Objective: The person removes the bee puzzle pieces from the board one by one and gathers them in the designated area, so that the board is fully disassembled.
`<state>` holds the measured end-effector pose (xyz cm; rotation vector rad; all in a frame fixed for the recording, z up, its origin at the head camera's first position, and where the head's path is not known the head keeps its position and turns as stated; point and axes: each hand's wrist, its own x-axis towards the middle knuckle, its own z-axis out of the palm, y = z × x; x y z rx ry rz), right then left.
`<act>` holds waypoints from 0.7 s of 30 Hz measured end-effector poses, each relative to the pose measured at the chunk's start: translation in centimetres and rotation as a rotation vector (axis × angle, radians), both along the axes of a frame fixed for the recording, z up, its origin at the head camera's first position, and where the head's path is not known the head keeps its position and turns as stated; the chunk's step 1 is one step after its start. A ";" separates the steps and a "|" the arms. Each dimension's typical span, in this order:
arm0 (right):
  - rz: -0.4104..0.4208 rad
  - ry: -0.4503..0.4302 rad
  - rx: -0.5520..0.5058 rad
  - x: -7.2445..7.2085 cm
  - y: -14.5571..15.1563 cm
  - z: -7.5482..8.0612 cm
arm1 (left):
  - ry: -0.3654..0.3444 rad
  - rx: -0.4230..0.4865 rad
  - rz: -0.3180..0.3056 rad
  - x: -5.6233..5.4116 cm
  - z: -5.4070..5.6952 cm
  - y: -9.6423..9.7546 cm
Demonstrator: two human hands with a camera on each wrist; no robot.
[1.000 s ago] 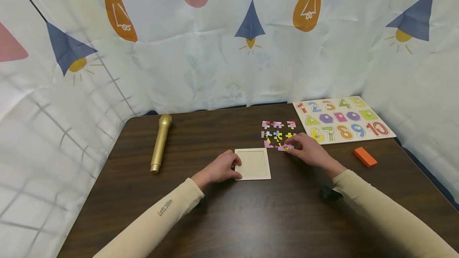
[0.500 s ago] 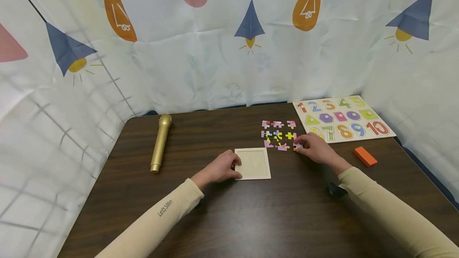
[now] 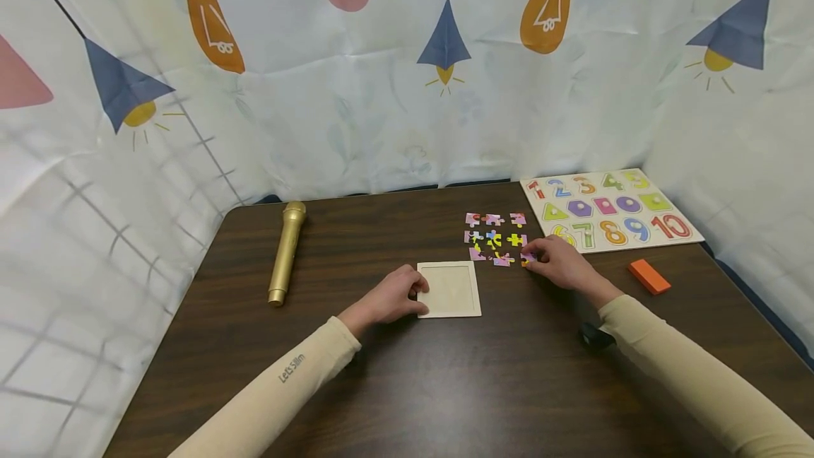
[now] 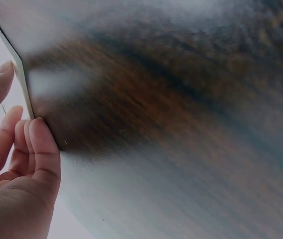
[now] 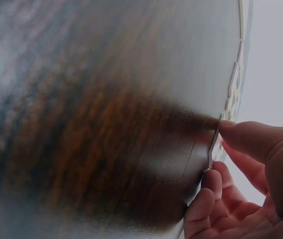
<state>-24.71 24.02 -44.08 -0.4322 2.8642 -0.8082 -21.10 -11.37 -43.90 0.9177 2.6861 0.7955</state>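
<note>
My left hand (image 3: 396, 295) holds the left edge of a square, pale wooden puzzle tray (image 3: 458, 306) with a shallow recess. In the left wrist view, the thumb and fingertips (image 4: 41, 128) lie on the tray's rim. Beyond the tray lie several pink and yellow jigsaw pieces (image 3: 494, 239), spaced out in rows. My right hand (image 3: 559, 263) pinches the jigsaw piece (image 3: 526, 258) at the near right corner of this group. In the right wrist view, the thumb sits at the thin piece's edge and the other fingers curl close to the tabletop.
A number and shape puzzle board (image 3: 604, 209) lies at the back right, close behind my right hand. An orange block (image 3: 649, 277) is near the right edge. A gold microphone (image 3: 287, 253) lies at the left on the dark wooden table (image 3: 407, 394). Printed curtains surround the back and sides.
My right hand has moved slightly right, from over the near middle piece to the near right corner piece, uncovering the middle one. The left hand and tray stay put.
</note>
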 end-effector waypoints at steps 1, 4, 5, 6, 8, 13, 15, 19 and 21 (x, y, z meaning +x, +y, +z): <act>0.004 0.003 -0.001 0.0 0.0 0.0 | -0.005 -0.003 0.001 0.0 0.0 0.0; 0.009 0.009 -0.005 -0.2 0.0 -0.1 | -0.014 -0.006 0.005 0.0 0.1 0.1; 0.009 0.011 -0.005 -0.2 0.0 -0.1 | -0.015 -0.005 0.006 0.0 0.2 0.1; 0.011 0.013 -0.006 -0.2 0.0 -0.1 | -0.017 -0.001 0.008 0.1 0.3 0.1; 0.009 0.015 -0.005 -0.3 0.0 -0.1 | -0.022 0.007 0.014 0.1 0.5 0.1; 0.003 0.006 0.001 -0.4 0.1 -0.2 | -0.035 0.037 0.021 0.1 0.6 -0.1; 0.001 -0.002 0.004 -0.4 0.1 -0.3 | -0.039 0.049 0.023 0.0 0.6 -0.1; 0.003 -0.009 0.006 -0.5 0.0 -0.3 | -0.045 0.057 0.031 -0.1 0.6 -0.2; 0.004 -0.008 0.004 -0.5 0.0 -0.2 | -0.043 0.055 0.033 -0.1 0.7 -0.2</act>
